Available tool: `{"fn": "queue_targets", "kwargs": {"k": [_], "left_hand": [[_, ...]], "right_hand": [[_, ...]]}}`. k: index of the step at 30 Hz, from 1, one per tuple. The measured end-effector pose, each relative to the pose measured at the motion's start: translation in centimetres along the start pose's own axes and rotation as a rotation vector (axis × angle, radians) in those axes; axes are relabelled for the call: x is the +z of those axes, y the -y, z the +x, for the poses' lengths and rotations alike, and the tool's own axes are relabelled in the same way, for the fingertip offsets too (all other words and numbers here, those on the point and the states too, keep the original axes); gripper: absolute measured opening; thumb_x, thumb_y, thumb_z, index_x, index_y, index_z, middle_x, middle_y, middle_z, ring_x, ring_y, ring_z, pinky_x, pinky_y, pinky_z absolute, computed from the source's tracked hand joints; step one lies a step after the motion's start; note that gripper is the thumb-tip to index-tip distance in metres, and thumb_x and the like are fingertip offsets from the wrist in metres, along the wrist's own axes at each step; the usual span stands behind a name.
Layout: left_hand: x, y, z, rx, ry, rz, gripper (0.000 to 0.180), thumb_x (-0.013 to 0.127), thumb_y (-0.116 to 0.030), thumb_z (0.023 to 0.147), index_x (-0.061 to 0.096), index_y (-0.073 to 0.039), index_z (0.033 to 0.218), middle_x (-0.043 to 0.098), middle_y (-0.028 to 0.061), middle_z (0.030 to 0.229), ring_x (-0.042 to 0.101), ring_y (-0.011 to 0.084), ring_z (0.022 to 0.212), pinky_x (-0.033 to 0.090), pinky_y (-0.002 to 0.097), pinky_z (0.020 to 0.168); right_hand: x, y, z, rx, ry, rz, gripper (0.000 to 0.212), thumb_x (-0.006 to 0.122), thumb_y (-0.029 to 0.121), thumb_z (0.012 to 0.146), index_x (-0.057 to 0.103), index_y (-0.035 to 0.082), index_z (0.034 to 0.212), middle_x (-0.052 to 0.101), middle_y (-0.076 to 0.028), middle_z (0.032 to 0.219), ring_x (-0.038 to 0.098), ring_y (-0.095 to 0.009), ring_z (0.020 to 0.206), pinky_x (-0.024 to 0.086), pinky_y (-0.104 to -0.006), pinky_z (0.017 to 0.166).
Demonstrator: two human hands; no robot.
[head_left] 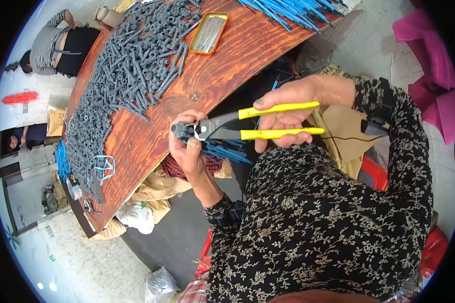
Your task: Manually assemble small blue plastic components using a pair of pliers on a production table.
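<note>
My left hand [189, 154] pinches a small dark grey plastic fitting [179, 130] between thumb and fingers, just off the table's edge. My right hand [296, 103] grips cutting pliers [280, 134] with yellow handles, the thumb on the upper handle and fingers around the lower one. The handles stand apart. The pliers' metal jaws reach the fitting; whether they bite on it, I cannot tell. Below my hands, blue thin tubes [227, 153] show partly, their far ends hidden.
The reddish wooden table [227, 65] carries a large pile of grey fittings [131, 60], a tin [209, 33] of thin metal pins and a bundle of blue tubes [293, 12]. A blue strap loop [104, 168] lies near its left end. Another person [60, 48] is beyond the table.
</note>
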State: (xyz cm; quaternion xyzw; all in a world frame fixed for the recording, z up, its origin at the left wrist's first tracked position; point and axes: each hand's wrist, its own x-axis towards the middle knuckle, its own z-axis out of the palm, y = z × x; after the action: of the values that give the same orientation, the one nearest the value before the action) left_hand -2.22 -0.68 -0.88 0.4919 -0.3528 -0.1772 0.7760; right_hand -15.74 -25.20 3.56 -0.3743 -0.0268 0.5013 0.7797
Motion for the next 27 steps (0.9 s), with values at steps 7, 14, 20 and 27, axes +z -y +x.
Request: {"fn": "queue_targets", "kwargs": {"k": [7,14,20,27], "left_hand": [[-0.9,0.1,-0.6,-0.016,0.032,-0.041,0.05,0.075,-0.033,0.082,0.055,0.003,0.111,0.058,0.0185,0.109,0.058,0.0248,0.1,0.046,0.0364,0.09],[-1.2,0.2,0.3,-0.008,-0.004,-0.014,0.05,0.075,-0.033,0.082,0.054,0.003,0.11,0.058,0.0171,0.108,0.057,0.0241,0.101,0.044,0.0358,0.092],[-1.7,0.6,0.4,0.009,-0.038,0.02,0.051,0.074,-0.033,0.082,0.054,0.003,0.112,0.058,0.0171,0.11,0.055,0.0236,0.103,0.042,0.0372,0.095],[-0.7,-0.2,0.8,-0.027,-0.078,0.068,0.052,0.075,-0.034,0.082,0.054,0.002,0.113,0.057,0.0179,0.114,0.055,0.0232,0.103,0.043,0.0359,0.092]], "right_hand": [[-1.8,-1.7,1.6,-0.023,0.202,0.324,0.081,0.025,0.062,0.099,0.051,-0.009,0.128,0.059,-0.01,0.071,0.055,-0.019,0.05,0.05,-0.0302,0.048],[1.6,3.1,-1.4,0.108,-0.328,-0.464,0.066,0.047,0.056,0.097,0.054,-0.002,0.127,0.063,-0.011,0.077,0.064,-0.021,0.062,0.052,-0.0325,0.054],[4.8,2.5,-1.2,-0.252,-0.805,-1.42,0.051,0.066,0.04,0.091,0.055,0.002,0.125,0.067,-0.012,0.087,0.068,-0.021,0.087,0.053,-0.0345,0.069],[7.7,7.7,-2.6,0.188,-0.657,-1.126,0.049,0.053,0.041,0.096,0.058,-0.001,0.12,0.067,-0.012,0.09,0.067,-0.021,0.079,0.054,-0.0341,0.067]]}}
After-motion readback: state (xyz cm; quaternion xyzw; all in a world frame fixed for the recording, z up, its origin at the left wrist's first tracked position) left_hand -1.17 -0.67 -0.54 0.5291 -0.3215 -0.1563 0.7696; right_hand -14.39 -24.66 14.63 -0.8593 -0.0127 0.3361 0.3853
